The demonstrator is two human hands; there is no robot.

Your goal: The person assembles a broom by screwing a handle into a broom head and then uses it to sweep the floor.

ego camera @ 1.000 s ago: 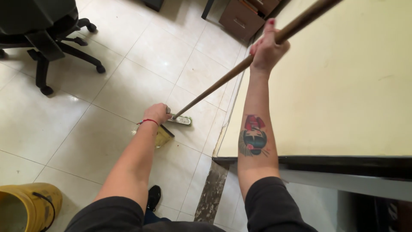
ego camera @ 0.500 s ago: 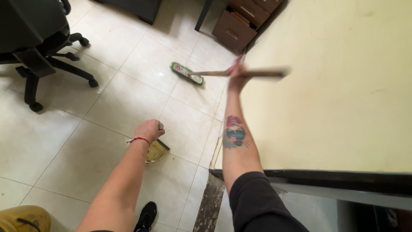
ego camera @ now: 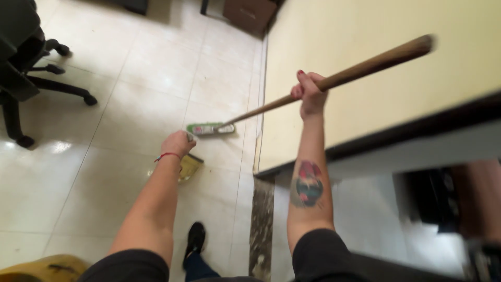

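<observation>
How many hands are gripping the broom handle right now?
1. The right hand grips the wooden broom handle partway up. The left hand is low near the floor, on a yellow dustpan.

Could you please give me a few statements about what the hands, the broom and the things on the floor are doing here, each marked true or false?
1. The right hand has its grip closed around the wooden broom handle. True.
2. The broom head lies on top of the cream desk. False: it is down at the tiled floor, beside the desk.
3. The left hand holds a yellow dustpan low near the floor. True.
4. The office chair stands at the right of the view. False: it is at the left.
5. A black shoe shows between the arms. True.
</observation>
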